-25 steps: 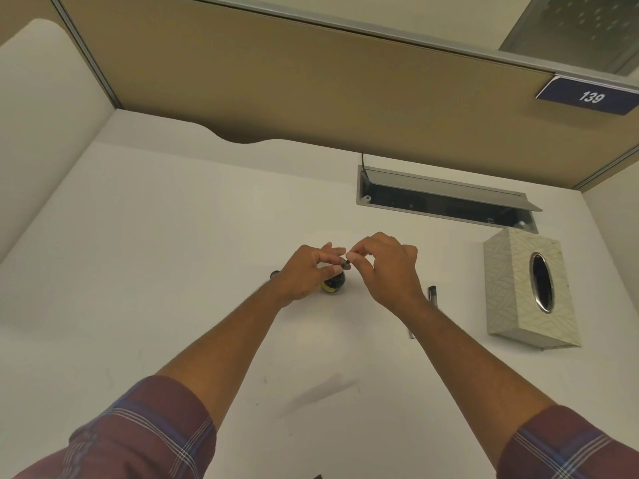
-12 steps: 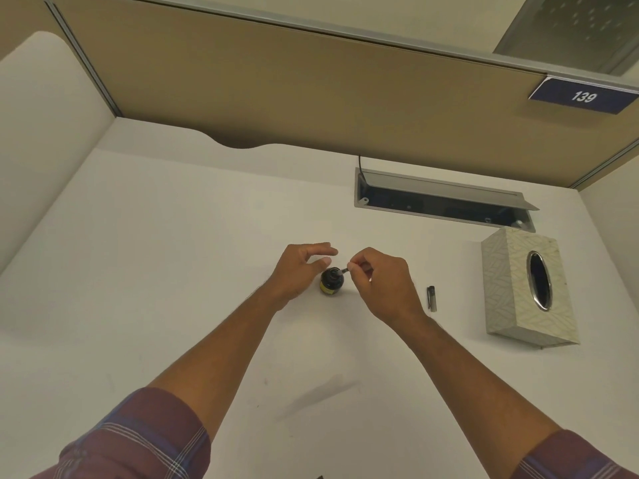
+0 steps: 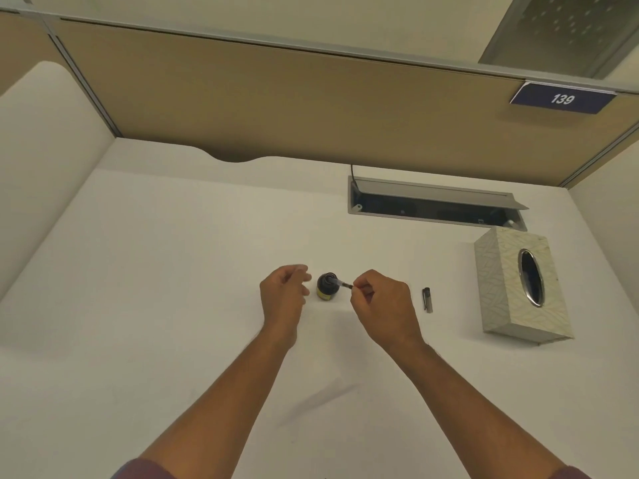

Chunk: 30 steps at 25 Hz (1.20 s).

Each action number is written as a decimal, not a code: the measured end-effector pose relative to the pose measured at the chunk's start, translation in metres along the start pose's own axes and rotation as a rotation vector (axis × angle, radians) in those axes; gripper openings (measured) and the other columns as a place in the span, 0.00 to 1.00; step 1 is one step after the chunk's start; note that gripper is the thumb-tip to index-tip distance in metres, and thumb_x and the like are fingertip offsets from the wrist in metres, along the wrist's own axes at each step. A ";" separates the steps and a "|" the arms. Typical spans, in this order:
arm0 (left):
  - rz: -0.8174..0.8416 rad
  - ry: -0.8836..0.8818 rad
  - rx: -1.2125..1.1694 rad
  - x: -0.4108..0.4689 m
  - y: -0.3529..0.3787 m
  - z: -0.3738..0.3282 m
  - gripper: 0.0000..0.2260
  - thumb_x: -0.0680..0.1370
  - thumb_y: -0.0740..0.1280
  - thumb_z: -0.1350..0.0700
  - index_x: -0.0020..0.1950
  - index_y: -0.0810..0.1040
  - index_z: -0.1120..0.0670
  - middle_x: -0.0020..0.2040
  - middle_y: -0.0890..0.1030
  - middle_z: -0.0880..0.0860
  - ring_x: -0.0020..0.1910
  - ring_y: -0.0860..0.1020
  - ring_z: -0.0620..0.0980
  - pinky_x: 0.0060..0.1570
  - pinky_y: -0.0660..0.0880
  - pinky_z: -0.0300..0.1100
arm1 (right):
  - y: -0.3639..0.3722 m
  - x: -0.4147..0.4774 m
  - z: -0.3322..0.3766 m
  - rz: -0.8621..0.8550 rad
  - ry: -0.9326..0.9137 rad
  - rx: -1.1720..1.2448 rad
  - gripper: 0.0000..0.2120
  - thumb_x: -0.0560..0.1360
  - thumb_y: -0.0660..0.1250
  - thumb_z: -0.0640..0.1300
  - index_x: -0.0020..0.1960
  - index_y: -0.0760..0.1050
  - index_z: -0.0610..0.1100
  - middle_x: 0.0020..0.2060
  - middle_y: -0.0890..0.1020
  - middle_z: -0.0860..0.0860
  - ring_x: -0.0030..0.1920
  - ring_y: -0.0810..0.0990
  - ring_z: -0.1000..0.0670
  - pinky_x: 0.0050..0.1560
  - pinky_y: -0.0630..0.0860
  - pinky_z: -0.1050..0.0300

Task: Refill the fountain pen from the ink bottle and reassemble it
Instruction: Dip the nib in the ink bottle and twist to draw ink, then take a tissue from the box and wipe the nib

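while your right hand (image 3: 380, 305) pinches the slim dark-and-clear pen section (image 3: 341, 284), its front sits in the mouth of the small dark round ink bottle (image 3: 326, 292) on the white desk (image 3: 173, 305); your left hand (image 3: 281, 296), loosely curled and empty, hangs just beside the bottle.

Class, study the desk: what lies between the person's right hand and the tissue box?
A dark pen cap lies on the desk between the right hand, which pinches the pen section, and the tissue box, touching neither, as the head view shows.
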<state>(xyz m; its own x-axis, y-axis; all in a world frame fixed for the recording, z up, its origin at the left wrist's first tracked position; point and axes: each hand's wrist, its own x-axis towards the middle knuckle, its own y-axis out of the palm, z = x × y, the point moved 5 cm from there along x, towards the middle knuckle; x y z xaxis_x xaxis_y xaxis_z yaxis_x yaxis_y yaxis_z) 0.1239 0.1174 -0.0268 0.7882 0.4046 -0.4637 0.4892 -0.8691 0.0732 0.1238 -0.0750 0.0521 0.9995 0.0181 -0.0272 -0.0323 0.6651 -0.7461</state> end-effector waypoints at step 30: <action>0.302 -0.497 -0.276 -0.039 0.050 0.052 0.11 0.85 0.66 0.57 0.60 0.84 0.63 0.51 0.88 0.61 0.55 0.84 0.61 0.72 0.75 0.58 | 0.025 -0.017 -0.027 0.160 0.212 0.098 0.08 0.77 0.68 0.43 0.42 0.84 0.43 0.38 0.86 0.49 0.41 0.84 0.48 0.44 0.82 0.50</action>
<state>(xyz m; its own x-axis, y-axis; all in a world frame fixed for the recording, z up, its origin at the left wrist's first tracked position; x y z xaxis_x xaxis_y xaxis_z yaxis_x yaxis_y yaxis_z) 0.0988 0.0433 -0.0511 0.6719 -0.0842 -0.7358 0.4027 -0.7923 0.4583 0.1055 -0.0784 0.0160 0.9581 -0.0203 -0.2857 -0.1791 0.7358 -0.6531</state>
